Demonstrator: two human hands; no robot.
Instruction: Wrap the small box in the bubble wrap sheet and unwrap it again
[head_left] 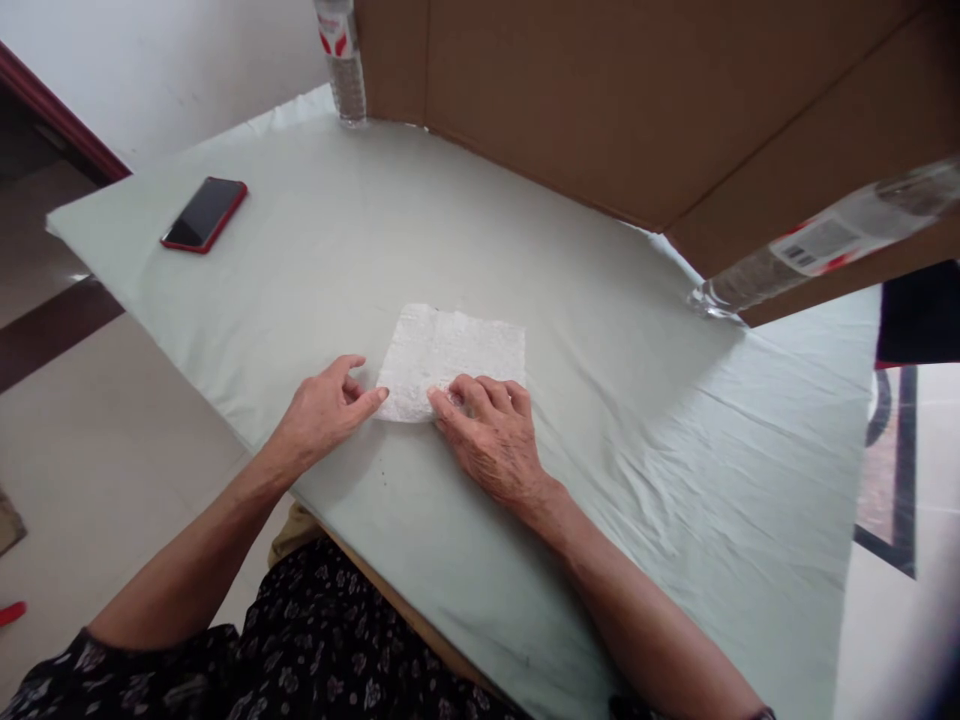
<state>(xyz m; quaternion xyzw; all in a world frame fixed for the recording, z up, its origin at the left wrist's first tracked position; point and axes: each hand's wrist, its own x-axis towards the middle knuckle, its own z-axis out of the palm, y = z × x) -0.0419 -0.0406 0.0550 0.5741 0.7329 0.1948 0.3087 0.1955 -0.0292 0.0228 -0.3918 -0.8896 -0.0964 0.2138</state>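
Observation:
A small sheet of white, textured paper (450,345), perhaps a tissue, lies flat on the pale green tablecloth (592,330). My left hand (322,405) is at its left edge; the thumb tip meets the near left corner, with the index finger held apart from it. Over the near right part of the sheet rests my right hand (495,430), fingers curled and thumb close to the index finger. A few tiny dark specks show beside those fingertips, and what they pinch, if anything, is too small to name. More specks dot the cloth below the sheet.
A phone in a red case (204,214) lies at the far left. Along the back stands a large brown cardboard panel (555,90), with a clear plastic bottle (343,70) at its left side and another bottle (821,240) at its right. The table's near edge borders my body.

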